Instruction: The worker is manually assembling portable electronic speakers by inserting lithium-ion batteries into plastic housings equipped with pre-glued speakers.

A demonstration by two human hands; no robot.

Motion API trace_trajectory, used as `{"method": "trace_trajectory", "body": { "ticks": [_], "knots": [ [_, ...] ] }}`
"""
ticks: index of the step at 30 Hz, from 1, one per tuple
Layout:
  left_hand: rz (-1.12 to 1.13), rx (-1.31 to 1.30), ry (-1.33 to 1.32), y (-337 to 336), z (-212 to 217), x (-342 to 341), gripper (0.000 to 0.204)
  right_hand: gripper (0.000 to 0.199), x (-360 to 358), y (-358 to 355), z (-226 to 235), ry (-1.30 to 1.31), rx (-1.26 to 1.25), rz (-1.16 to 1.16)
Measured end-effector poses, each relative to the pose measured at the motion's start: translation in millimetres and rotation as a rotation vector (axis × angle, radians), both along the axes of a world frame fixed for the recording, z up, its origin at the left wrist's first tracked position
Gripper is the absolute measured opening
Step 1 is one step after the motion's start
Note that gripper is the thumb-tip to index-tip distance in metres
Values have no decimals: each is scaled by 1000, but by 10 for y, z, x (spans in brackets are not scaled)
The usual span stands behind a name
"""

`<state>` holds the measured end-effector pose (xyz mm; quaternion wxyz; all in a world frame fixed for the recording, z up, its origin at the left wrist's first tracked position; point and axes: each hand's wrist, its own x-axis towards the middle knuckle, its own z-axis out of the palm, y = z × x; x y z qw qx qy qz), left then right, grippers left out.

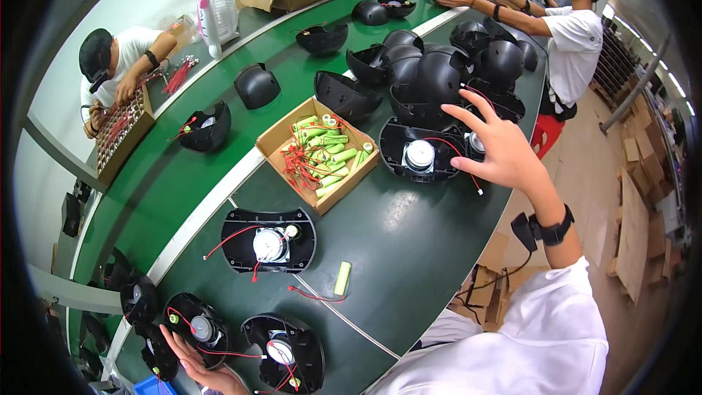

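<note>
At two o'clock from the middle of your view, a black speaker half-shell (395,137) is lying open side up on the worktop (398,249), carrying a pale speaker driver (420,155); no green cell is showing in it. Your right hand (501,150) is hovering by its right side, fingers spread wide and holding nothing; whether it is touching is hard to tell. At eight o'clock, another half-shell (301,254) is already carrying a driver and a green cell, its red leads trailing loose. At seven o'clock, your left hand (208,374) is reaching with fingers stretched out along a third half-shell (186,307), seemingly gripping nothing; that one and its right-hand neighbour (308,355) are also holding drivers and cells. One loose green cell (342,278) is lying at six o'clock, and plenty more are waiting in the cardboard box (338,203) at ten. At one o'clock, piled black shells (439,77) are mostly hiding their insides, so their stage is staying unclear. Beyond, more shells are sitting on the green belt (212,208), and co-workers are working at ten (121,66) and two (574,36).
</note>
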<state>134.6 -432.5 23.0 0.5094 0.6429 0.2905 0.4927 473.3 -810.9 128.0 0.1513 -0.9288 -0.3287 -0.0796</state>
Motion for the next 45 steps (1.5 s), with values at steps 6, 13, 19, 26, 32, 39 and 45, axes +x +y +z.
{"method": "trace_trajectory", "body": {
  "ticks": [6, 13, 19, 26, 32, 39, 45],
  "knots": [
    [-22, -23, -21, -21, -14, 19, 60, 65, 223, 182, -149, 5, -114, 27],
    [61, -34, 15, -114, 132, 61, 57, 44, -12, 152, -351, -31, 25, 4],
    [-1, -23, 9, -144, 144, 125, 56, 39, -37, 71, -465, -86, 81, -27],
    [-24, -33, -3, -39, 23, 8, 65, 43, -469, 90, -283, 86, 167, 107],
    [-84, 97, 16, 58, -114, -32, 73, 65, -851, 346, -403, -95, 216, -112],
    [193, 308, 47, -158, 399, -78, 79, 61, -775, 385, -477, 136, 232, -294],
    [-213, 718, 736, -802, 969, -309, 89, 60, -752, 341, -581, -120, 4, -175]
  ]
}}
